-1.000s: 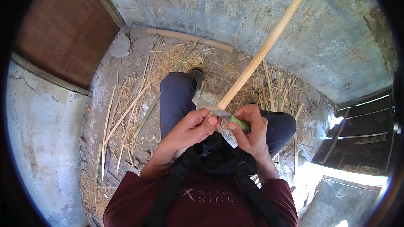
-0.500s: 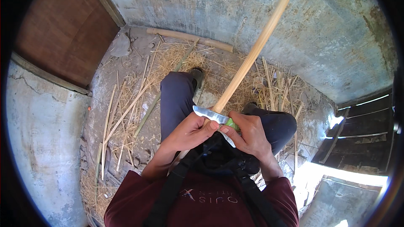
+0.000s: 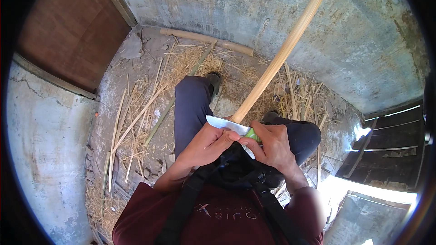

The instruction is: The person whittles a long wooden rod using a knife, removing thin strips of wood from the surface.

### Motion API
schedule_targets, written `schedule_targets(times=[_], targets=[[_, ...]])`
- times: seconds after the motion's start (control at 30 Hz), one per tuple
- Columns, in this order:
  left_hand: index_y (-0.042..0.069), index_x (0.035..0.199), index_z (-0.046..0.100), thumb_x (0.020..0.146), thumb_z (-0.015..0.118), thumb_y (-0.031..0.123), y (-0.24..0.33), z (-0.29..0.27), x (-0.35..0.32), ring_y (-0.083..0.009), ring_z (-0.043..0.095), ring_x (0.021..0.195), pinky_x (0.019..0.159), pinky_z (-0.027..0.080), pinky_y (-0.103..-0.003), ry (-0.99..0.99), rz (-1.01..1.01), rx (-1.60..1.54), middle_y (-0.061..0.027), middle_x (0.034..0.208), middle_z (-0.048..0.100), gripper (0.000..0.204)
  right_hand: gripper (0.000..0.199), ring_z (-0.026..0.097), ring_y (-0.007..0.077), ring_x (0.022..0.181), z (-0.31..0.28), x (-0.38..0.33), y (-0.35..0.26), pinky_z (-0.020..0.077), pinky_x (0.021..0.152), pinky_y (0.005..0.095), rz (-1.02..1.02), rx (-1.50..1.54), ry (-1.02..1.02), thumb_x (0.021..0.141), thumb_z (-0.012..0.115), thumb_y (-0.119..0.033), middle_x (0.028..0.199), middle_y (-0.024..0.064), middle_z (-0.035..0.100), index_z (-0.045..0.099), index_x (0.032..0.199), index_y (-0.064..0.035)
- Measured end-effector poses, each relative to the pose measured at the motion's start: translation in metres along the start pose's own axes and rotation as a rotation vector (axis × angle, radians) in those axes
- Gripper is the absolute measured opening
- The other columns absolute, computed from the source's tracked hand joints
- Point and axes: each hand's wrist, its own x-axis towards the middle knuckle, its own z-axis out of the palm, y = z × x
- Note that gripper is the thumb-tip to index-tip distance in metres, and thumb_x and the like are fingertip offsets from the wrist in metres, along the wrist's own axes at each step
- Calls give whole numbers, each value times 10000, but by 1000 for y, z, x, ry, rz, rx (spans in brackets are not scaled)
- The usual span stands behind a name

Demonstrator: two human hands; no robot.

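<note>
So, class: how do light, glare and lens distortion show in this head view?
Head view: daylight is even on the hands, left hand and right hand; the knife blade glints; glare blows out the lower right opening; fisheye bends the wall and the pale cane; black vignette rims it.

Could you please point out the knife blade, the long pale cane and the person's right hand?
knife blade (image 3: 221,123): head view, flat of blade.
long pale cane (image 3: 281,56): head view, mid-shaft.
right hand (image 3: 272,145): head view, back of hand.

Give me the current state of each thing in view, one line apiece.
Cane: peeled pale, tilted up and away from the lap.
Knife: blade bare, laid across the cane's lower end.
Left hand: fingers at the blade.
Right hand: closed on the knife's green handle.
Straw: scattered loose on the floor.
</note>
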Motion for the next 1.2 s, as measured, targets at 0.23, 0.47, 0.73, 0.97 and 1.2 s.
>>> schedule_targets(times=[0.23,0.47,0.73,0.97,1.2], targets=[[-16,1139,706,1175,539,267,-12,-13,-3,-14,438,752,629,380,-242,-36,-58,148,55,834,573,330,418,555,350,480,0,4,-3,402,480,429,-24,-76,102,960,816,-403,561,113,509,645,892,-27],[-28,1123,689,1169,552,324,-2,3,-1,-13,438,778,638,366,-235,26,-1,35,50,861,570,381,421,617,333,505,-3,2,-2,445,468,427,-5,-55,8,986,782,-445,611,107,609,627,921,-60],[-20,1175,692,1173,539,300,-6,-5,-5,-13,499,822,681,419,-233,-5,-39,80,31,899,633,355,425,634,338,517,-5,6,-4,451,469,432,-39,-79,15,985,784,-445,614,114,616,611,920,-62],[-21,1167,720,1163,567,253,-10,1,-4,-15,505,804,668,414,-244,57,15,55,51,856,648,313,423,638,334,517,-1,4,-3,456,468,428,-38,-80,7,983,792,-440,612,109,615,609,926,-63],[-23,1122,742,1160,569,209,-5,2,-4,-10,546,834,706,454,-240,60,47,102,44,891,690,292,425,644,325,520,-3,6,-4,463,469,423,-49,-126,22,975,798,-444,619,101,621,613,934,-63]])
